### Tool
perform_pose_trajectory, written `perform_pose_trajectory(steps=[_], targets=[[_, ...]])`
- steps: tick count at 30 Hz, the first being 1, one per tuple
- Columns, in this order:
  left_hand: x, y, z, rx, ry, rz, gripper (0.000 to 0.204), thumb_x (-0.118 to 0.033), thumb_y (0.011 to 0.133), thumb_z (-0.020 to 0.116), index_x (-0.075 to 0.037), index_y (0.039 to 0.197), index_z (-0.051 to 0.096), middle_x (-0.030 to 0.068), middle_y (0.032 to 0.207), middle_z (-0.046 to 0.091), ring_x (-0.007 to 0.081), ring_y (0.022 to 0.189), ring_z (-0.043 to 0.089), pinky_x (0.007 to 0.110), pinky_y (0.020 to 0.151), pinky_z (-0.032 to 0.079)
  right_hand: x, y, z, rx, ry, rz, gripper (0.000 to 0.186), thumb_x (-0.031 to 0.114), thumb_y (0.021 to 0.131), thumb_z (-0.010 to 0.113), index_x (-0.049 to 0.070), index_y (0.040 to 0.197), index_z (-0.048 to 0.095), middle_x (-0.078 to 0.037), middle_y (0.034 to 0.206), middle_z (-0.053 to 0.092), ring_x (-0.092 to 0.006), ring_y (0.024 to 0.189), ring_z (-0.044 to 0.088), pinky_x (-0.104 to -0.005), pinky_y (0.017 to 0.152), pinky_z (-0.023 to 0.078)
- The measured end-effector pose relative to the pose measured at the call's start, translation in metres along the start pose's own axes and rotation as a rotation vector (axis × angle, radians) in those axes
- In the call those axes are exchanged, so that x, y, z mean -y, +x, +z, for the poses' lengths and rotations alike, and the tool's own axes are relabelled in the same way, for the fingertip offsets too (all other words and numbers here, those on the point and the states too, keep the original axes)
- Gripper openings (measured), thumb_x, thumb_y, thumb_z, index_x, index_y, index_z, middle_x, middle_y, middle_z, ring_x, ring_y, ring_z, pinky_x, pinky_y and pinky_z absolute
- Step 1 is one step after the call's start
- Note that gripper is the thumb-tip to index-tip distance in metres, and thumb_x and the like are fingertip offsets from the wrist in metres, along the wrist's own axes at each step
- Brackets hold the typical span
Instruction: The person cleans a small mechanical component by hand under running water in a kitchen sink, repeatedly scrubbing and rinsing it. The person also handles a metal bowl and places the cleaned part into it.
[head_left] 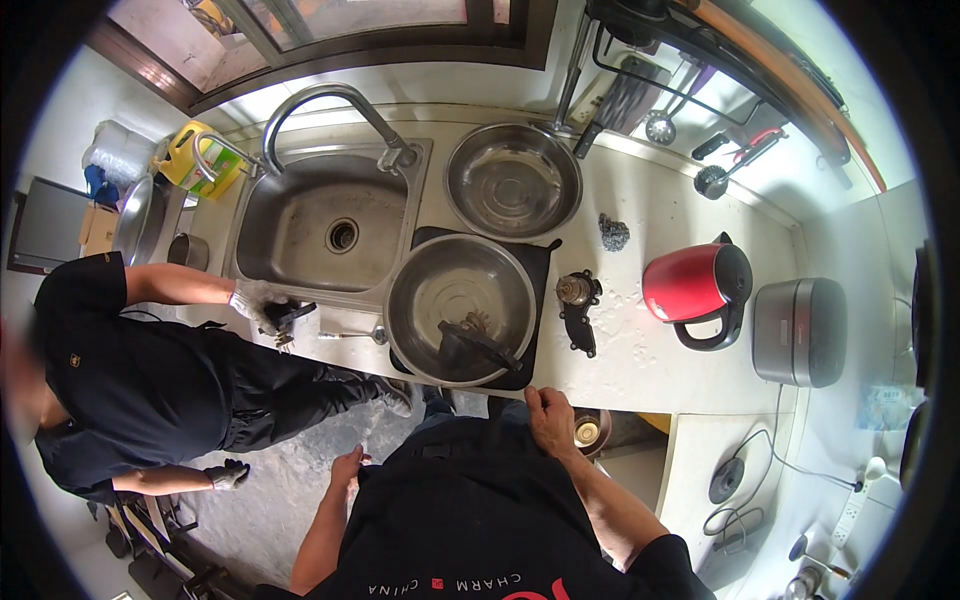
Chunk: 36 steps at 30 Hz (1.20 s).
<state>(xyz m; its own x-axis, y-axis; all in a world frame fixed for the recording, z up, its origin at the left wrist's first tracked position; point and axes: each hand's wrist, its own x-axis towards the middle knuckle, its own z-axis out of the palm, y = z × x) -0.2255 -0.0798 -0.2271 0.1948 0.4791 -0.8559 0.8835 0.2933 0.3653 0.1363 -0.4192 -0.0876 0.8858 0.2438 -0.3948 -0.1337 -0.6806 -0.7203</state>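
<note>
My left hand point(345, 468) hangs low by my side over the floor, its fingers loosely curled with nothing visible in them. At the counter's front edge, my right hand point(551, 422) rests with bent fingers, holding nothing that shows. Just ahead stands a steel basin point(405, 310), with a black scrubbing brush or similar black-handled part point(470, 345) lying inside. Behind it is a second steel basin point(515, 180). To the right lie a dark metal part with a brass-coloured top point(577, 312) and a steel wool scrubber point(613, 233).
A co-worker's gloved hand point(262, 305) holds a black part near the sink point(340, 185). A red kettle point(690, 283) and a grey cooker point(798, 333) stand at right. Utensils, including a ladle point(660, 127), hang at the back. A yellow jug point(195, 160) stands at left.
</note>
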Motion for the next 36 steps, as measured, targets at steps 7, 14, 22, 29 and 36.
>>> perform_pose_trajectory(steps=[7, 14, 22, 29, 36], targets=[[0.001, 0.009, 0.003, 0.030, -0.018, 0.027, 0.052, -0.055, 0.091, 0.060, -0.007, 0.089, 0.078, 0.0051, 0.081, 0.065, 0.0153, 0.072, 0.059, 0.032, 0.067, 0.047, 0.079, -0.007, -0.026, 0.282, 0.129, -0.076, 0.041, 0.036, 0.094, 0.058, 0.006, 0.121, 0.064, -0.019, 0.078, 0.067, -0.0353, 0.076, 0.066, -0.0440, 0.069, 0.051], [-0.001, 0.017, -0.002, -0.001, 0.120, 0.042, 0.048, -0.053, 0.091, 0.059, -0.009, 0.092, 0.079, 0.0059, 0.077, 0.065, 0.0159, 0.073, 0.061, 0.032, 0.068, 0.047, 0.089, 0.004, -0.012, 0.254, 0.084, -0.125, 0.051, 0.036, 0.092, 0.060, 0.004, 0.131, 0.058, -0.016, 0.073, 0.066, -0.0334, 0.071, 0.066, -0.0440, 0.066, 0.051], [-0.013, 0.009, 0.003, 0.046, 0.007, 0.047, 0.047, -0.052, 0.091, 0.061, -0.008, 0.094, 0.079, 0.0026, 0.070, 0.060, 0.0153, 0.066, 0.055, 0.033, 0.065, 0.045, 0.094, 0.005, -0.010, 0.241, 0.045, -0.115, 0.060, 0.037, 0.091, 0.060, -0.003, 0.134, 0.051, -0.015, 0.071, 0.065, -0.0343, 0.069, 0.066, -0.0449, 0.064, 0.050], [-0.006, 0.023, -0.005, -0.004, 0.130, 0.093, 0.047, -0.051, 0.088, 0.065, -0.007, 0.094, 0.078, 0.0049, 0.077, 0.067, 0.0157, 0.071, 0.061, 0.032, 0.067, 0.048, 0.100, 0.005, -0.009, 0.245, 0.028, -0.121, 0.064, 0.037, 0.090, 0.062, -0.007, 0.135, 0.049, -0.016, 0.069, 0.065, -0.0351, 0.069, 0.066, -0.0456, 0.063, 0.050], [-0.023, 0.010, -0.001, -0.065, 0.212, 0.107, 0.047, -0.050, 0.087, 0.066, -0.005, 0.094, 0.077, 0.0062, 0.075, 0.068, 0.0163, 0.070, 0.063, 0.033, 0.066, 0.048, 0.102, 0.005, -0.010, 0.259, 0.031, -0.107, 0.064, 0.037, 0.089, 0.062, -0.007, 0.133, 0.049, -0.016, 0.069, 0.064, -0.0363, 0.069, 0.065, -0.0468, 0.064, 0.050]])
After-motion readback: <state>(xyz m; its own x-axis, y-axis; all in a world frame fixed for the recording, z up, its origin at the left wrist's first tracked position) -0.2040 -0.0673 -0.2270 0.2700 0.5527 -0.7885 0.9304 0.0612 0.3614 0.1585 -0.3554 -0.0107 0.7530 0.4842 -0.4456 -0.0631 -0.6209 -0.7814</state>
